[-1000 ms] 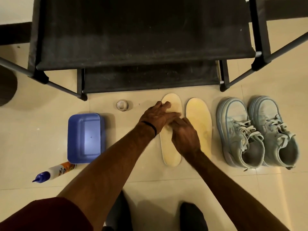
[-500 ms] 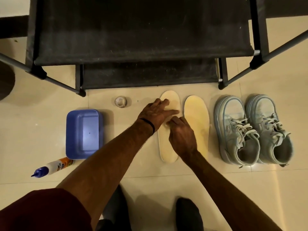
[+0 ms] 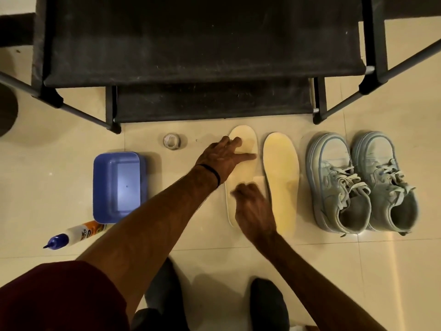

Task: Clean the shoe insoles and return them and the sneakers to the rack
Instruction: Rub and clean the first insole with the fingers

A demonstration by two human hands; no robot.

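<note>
Insoles (image 3: 242,177) flat on tiled floor (image 3: 393,271)

There is one view, from a wide-angle camera worn on the person's head. It looks forward and steeply down at the floor (image 3: 393,271), nearly overhead, from about standing or stooping height. The black rack (image 3: 202,56) fills the top of the frame, both forearms reach in from the bottom edge, and straight lines bow toward the edges. No second view overlaps it.
</note>
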